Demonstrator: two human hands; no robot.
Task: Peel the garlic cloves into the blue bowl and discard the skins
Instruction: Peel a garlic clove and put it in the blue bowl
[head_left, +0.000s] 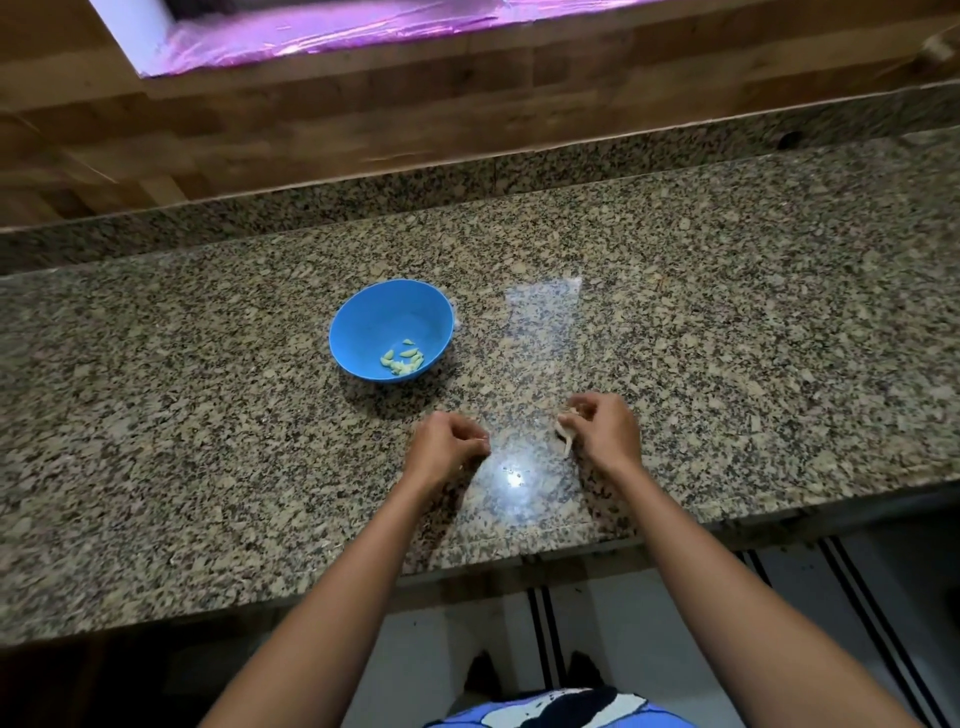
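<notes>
A blue bowl stands on the granite counter with several peeled pale garlic cloves at its bottom. To its lower right, my right hand grips the rest of a garlic bulb, whose pale skin and stalk poke out to the left of the fingers. My left hand hovers just below the bowl with its fingers curled and the tips pinched together; something small may be between them, but I cannot make it out.
The speckled granite counter stretches left and right, with a low granite backsplash and a wooden wall behind. Its front edge runs just under my forearms; tiled floor with dark stripes lies below.
</notes>
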